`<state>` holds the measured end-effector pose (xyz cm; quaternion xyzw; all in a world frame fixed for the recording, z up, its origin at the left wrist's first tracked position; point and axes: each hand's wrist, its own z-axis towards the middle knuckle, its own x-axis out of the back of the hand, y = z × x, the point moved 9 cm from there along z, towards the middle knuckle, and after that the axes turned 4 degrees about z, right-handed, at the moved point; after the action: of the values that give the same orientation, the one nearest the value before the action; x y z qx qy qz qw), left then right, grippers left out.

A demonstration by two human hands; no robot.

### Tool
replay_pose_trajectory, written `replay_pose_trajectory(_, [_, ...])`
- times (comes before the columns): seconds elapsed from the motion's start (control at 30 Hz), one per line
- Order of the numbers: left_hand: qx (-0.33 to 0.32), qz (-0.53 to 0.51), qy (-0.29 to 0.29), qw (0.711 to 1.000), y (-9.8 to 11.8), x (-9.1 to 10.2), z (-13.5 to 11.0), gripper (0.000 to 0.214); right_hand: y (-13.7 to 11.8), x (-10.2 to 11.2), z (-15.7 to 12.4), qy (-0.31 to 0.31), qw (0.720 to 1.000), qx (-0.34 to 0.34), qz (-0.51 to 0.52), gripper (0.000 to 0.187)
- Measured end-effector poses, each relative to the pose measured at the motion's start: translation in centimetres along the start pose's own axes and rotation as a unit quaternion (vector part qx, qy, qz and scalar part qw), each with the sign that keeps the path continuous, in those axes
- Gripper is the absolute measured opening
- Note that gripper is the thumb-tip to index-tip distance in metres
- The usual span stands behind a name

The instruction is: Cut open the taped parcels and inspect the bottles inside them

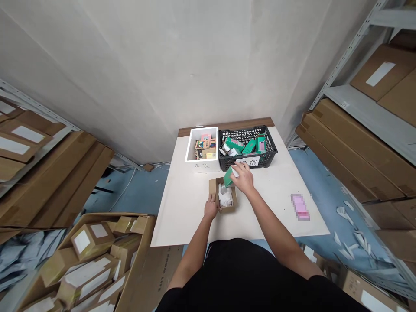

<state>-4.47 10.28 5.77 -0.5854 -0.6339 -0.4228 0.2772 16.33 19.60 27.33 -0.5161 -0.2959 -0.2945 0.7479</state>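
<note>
Your right hand (244, 178) is clamped on the green-and-white box (228, 177) at the open cardboard carton's (212, 187) far edge, just below frame centre, likely mid-transfer; left hand (211, 209) touches carton, can't tell if gripping; next move needs it steady.

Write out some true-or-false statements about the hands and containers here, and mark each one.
1. The right hand holds a green box. True.
2. The white bin stands to the right of the black crate. False: it stands to the left.
3. Green boxes lie in the black crate. True.
4. The left hand is inside the white bin. False: it is at the side of the cardboard box.
5. The cardboard box is closed. False: it is open.
</note>
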Motion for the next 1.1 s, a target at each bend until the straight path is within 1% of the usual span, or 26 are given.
replay_pose_trajectory(0.07, [0.009, 0.029, 0.016, 0.999, -1.8, 0.7, -0.6, 0.028, 1.6, 0.4, -0.3, 0.004, 1.000, -0.018, -0.004, 0.051])
replay_pose_trajectory(0.1, [0.018, 0.043, 0.024, 0.999, -3.0, 1.2, -1.0, 0.025, 2.3, 0.1, -0.6, 0.001, 1.000, -0.028, -0.006, 0.049])
replay_pose_trajectory(0.13, [0.027, 0.051, 0.030, 0.998, -4.2, 1.6, -1.5, 0.023, 2.9, -0.4, -0.8, -0.005, 0.999, -0.037, -0.008, 0.047])
replay_pose_trajectory(0.2, [0.047, 0.060, 0.035, 0.996, -6.8, 2.3, -2.3, 0.019, 4.0, -2.2, -1.6, -0.024, 0.998, -0.054, -0.012, 0.042])
replay_pose_trajectory(0.27, [0.065, 0.064, 0.031, 0.995, -9.2, 2.9, -3.2, 0.014, 4.8, -4.9, -2.7, -0.044, 0.996, -0.075, -0.013, 0.039])
replay_pose_trajectory(0.33, [0.084, 0.063, 0.026, 0.994, -11.2, 3.3, -4.1, 0.010, 5.6, -8.1, -4.1, -0.076, 0.992, -0.097, -0.009, 0.041])
replay_pose_trajectory(0.4, [0.098, 0.055, 0.029, 0.993, -12.4, 3.8, -5.0, 0.008, 6.5, -11.6, -5.9, -0.136, 0.983, -0.125, 0.009, 0.051])
replay_pose_trajectory(0.47, [0.101, 0.042, 0.047, 0.993, -12.6, 4.4, -5.6, 0.012, 7.4, -14.9, -8.1, -0.207, 0.964, -0.158, 0.054, 0.069])
replay_pose_trajectory(0.53, [0.102, 0.024, 0.089, 0.991, -11.8, 5.6, -5.9, 0.022, 8.3, -17.0, -9.9, -0.249, 0.944, -0.186, 0.111, 0.084])
replay_pose_trajectory(0.6, [0.108, 0.002, 0.142, 0.984, -10.3, 6.9, -5.9, 0.035, 9.2, -17.9, -11.0, -0.256, 0.933, -0.198, 0.160, 0.095])
replay_pose_trajectory(0.63, [0.109, -0.011, 0.166, 0.980, -9.2, 7.4, -5.7, 0.040, 9.6, -18.1, -11.2, -0.253, 0.929, -0.197, 0.184, 0.103])
replay_pose_trajectory(0.7, [0.082, -0.041, 0.196, 0.976, -6.2, 8.0, -4.7, 0.043, 10.4, -18.4, -11.4, -0.243, 0.918, -0.198, 0.244, 0.120])
replay_pose_trajectory(0.77, [0.013, -0.073, 0.202, 0.976, -2.2, 8.2, -3.1, 0.045, 11.5, -18.7, -11.5, -0.220, 0.898, -0.212, 0.317, 0.130])
replay_pose_trajectory(0.83, [-0.057, -0.090, 0.172, 0.979, 1.8, 7.7, -1.2, 0.054, 12.6, -19.0, -11.9, -0.189, 0.879, -0.234, 0.370, 0.128])
replay_pose_trajectory(0.87, [-0.080, -0.089, 0.150, 0.981, 3.5, 7.3, -0.2, 0.063, 13.1, -19.2, -12.2, -0.177, 0.872, -0.243, 0.386, 0.123])
replay_pose_trajectory(0.93, [-0.101, -0.074, 0.108, 0.986, 5.8, 6.5, 1.8, 0.081, 13.8, -19.5, -12.9, -0.162, 0.868, -0.249, 0.399, 0.111])
replay_pose_trajectory(1.0, [-0.100, -0.056, 0.083, 0.990, 6.8, 6.1, 3.4, 0.087, 14.1, -19.7, -13.7, -0.155, 0.869, -0.245, 0.400, 0.103])
replay_pose_trajectory(1.03, [-0.096, -0.051, 0.076, 0.991, 7.0, 6.1, 4.0, 0.085, 14.1, -19.7, -14.0, -0.154, 0.871, -0.241, 0.399, 0.100])
replay_pose_trajectory(1.1, [-0.090, -0.056, 0.068, 0.992, 6.9, 6.1, 4.9, 0.074, 14.1, -19.6, -14.7, -0.151, 0.874, -0.233, 0.398, 0.096])
